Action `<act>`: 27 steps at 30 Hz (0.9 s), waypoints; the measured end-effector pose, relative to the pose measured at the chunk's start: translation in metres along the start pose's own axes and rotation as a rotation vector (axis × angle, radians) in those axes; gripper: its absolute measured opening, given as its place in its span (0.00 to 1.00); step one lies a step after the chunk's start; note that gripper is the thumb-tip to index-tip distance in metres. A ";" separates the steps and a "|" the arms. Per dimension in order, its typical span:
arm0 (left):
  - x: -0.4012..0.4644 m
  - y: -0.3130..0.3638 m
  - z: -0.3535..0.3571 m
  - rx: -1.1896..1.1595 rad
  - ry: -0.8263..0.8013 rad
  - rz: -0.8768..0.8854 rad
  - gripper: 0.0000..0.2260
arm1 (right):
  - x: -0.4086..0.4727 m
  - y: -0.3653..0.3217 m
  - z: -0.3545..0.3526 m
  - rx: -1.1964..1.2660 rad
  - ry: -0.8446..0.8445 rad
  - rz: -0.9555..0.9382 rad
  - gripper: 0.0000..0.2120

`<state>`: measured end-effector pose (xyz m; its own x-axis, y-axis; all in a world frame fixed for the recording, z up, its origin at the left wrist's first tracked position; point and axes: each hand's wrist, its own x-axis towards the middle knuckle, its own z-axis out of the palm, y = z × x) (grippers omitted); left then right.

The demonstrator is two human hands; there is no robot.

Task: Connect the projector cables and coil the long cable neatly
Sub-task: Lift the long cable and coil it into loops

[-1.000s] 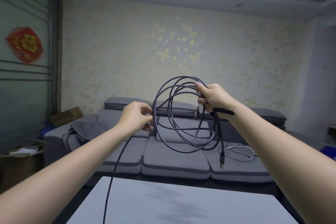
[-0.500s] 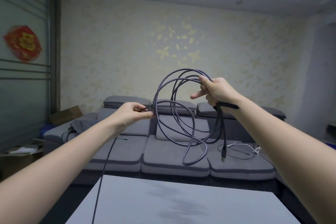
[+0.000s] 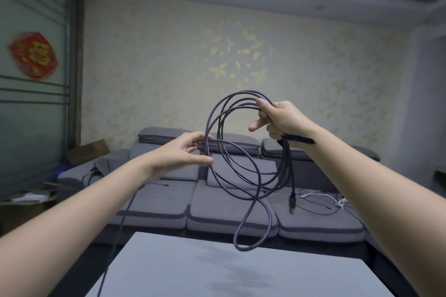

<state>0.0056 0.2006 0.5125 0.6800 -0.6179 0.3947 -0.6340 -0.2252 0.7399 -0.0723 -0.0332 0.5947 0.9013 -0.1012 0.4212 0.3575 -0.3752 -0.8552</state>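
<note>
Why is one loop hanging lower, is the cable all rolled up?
Not fully. The cable is partly coiled in the right hand; one loop droops, and a loose length trails down.

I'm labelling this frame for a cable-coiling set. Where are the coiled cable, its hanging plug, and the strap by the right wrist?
coiled cable (image 3: 237,101): head view, top arc of the loops.
hanging plug (image 3: 292,205): head view, connector body at the dangling end.
strap (image 3: 301,140): head view, middle of the dark band.
</note>
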 end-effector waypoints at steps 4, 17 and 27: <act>0.002 0.011 0.006 -0.147 0.057 0.135 0.06 | -0.001 -0.001 -0.001 0.029 -0.042 -0.014 0.19; 0.004 0.004 -0.019 0.400 0.023 0.145 0.14 | -0.004 0.020 -0.017 0.000 -0.123 -0.012 0.20; -0.016 -0.043 -0.039 0.900 0.122 0.084 0.15 | -0.010 0.026 -0.045 0.094 0.026 0.038 0.20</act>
<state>0.0361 0.2495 0.4949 0.6204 -0.5862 0.5210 -0.6962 -0.7175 0.0218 -0.0828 -0.0836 0.5819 0.9085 -0.1382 0.3945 0.3456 -0.2822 -0.8949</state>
